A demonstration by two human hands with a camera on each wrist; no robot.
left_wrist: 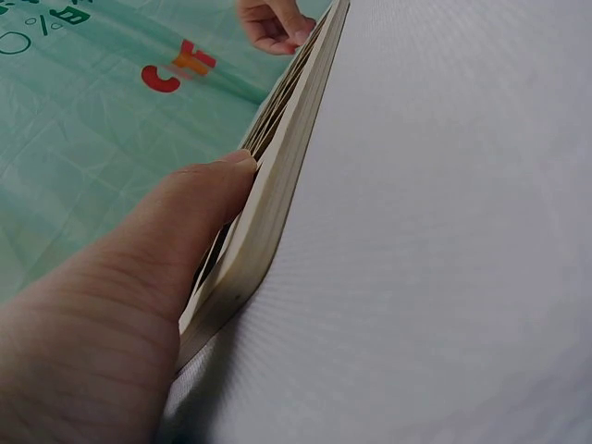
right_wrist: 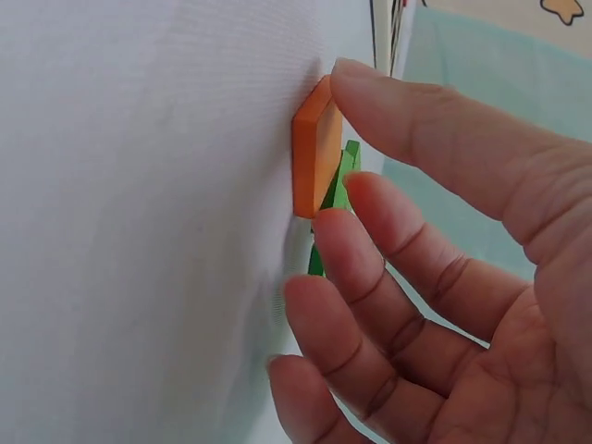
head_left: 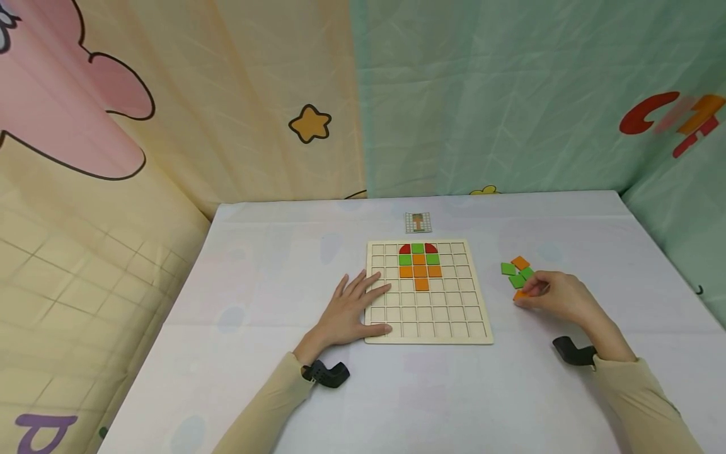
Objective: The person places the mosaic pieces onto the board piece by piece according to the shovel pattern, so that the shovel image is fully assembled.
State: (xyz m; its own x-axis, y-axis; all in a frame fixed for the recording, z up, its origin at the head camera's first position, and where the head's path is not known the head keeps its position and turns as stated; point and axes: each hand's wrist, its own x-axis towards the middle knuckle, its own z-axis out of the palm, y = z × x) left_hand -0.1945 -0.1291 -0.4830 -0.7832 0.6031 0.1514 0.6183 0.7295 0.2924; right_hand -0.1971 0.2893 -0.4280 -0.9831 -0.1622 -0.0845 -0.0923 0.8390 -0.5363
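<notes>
My left hand [head_left: 343,315] rests on the left edge of a pale wooden grid board [head_left: 459,315], its fingers spread. In the left wrist view the thumb [left_wrist: 217,185] lies over the board's rim. Orange, green and red tiles [head_left: 420,271] fill squares in the upper middle of the grid. To the right of the board, my right hand [head_left: 561,296] pinches an orange square tile [right_wrist: 317,153] at the table, thumb at one edge and fingertips at the other. Green tiles [head_left: 508,268] and another orange tile [head_left: 520,262] lie just beyond these fingers.
A small card [head_left: 418,222] with a gridded picture lies behind the board. The white-covered table [head_left: 255,271] ends at a patterned curtain [head_left: 510,94] at the back. Black wrist mounts [head_left: 329,375] are strapped on both wrists.
</notes>
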